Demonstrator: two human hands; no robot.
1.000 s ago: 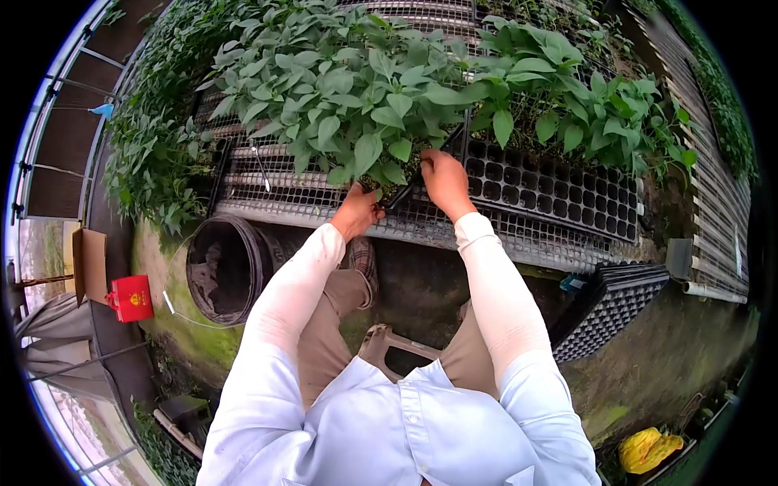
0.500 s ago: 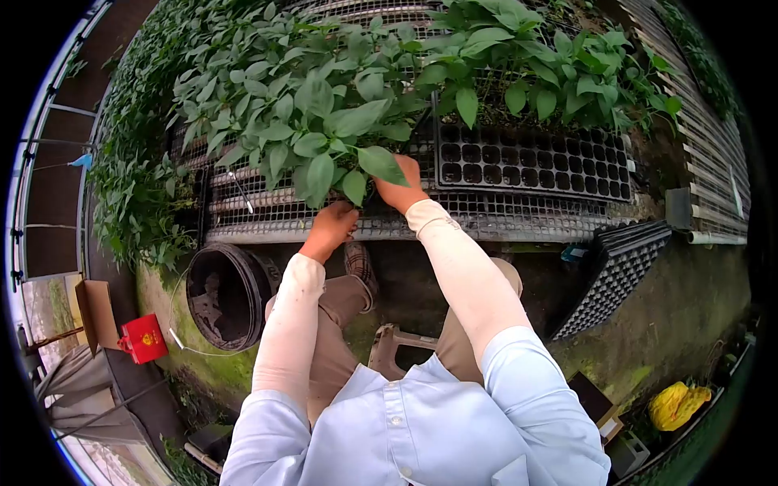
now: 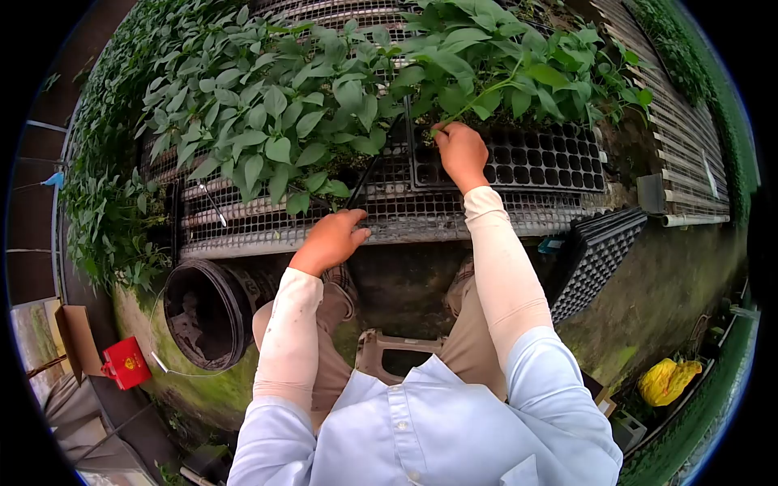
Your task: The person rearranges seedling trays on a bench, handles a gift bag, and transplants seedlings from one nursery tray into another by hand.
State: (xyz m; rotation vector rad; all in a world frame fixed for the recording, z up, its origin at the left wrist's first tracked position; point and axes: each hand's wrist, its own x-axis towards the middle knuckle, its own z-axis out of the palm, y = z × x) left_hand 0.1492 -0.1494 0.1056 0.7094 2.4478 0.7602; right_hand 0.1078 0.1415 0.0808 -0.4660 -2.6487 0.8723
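My right hand [image 3: 463, 155] is closed on the lower stem of a green seedling [image 3: 510, 79], which leans up and to the right above a black cell tray [image 3: 539, 158]. The tray's near cells hold no plants, and leafy seedlings stand behind them. My left hand [image 3: 328, 240] is near the bench's front edge, fingers apart and holding nothing, just below the leaves of the left seedlings [image 3: 259, 138]. A dark tray edge [image 3: 369, 174] slants between the two hands.
The mesh bench [image 3: 405, 231] runs across the front. A black bucket [image 3: 207, 314] and a red box [image 3: 126, 363] are at the left. Stacked cell trays [image 3: 596, 259] lean at the right, with a yellow bag [image 3: 668, 381] beyond. A stool [image 3: 397, 350] is between my legs.
My right hand has moved right, from among the left seedlings to the cell tray, and now has a seedling's stem. My left hand has drawn slightly out of the leaves and opened.
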